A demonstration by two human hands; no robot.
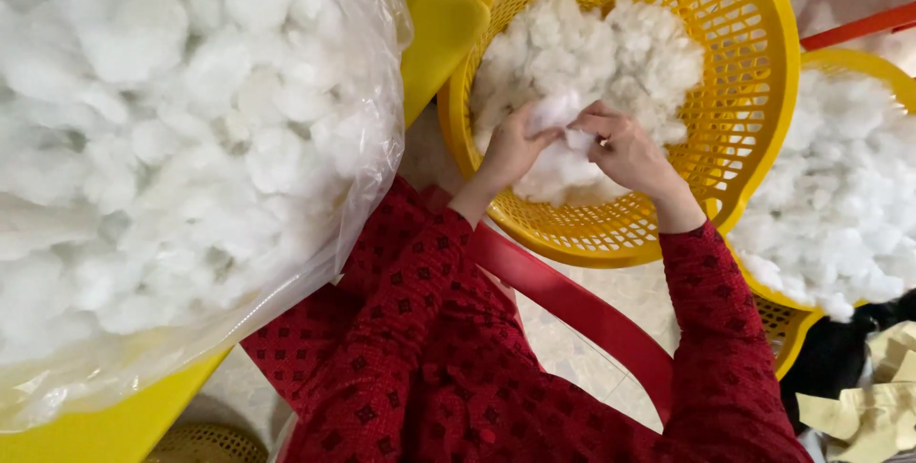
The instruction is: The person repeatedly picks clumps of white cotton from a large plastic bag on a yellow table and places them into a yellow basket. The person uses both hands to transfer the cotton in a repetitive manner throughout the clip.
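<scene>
A round yellow plastic basket point(754, 72) in front of me holds a heap of white fluffy stuffing point(611, 53). Both my hands are inside it. My left hand point(510, 146) pinches a clump of the white stuffing point(556, 110) from the left, fingers closed on it. My right hand point(630, 150) grips the same clump from the right, close against the left hand. Red patterned sleeves cover both forearms.
A big clear plastic bag of white stuffing point(181, 139) fills the left, resting on a yellow container point(434, 24). A second yellow basket of stuffing point(840, 205) stands at the right. A red stool edge point(572, 296) runs below; cream fabric scraps point(873, 406) lie bottom right.
</scene>
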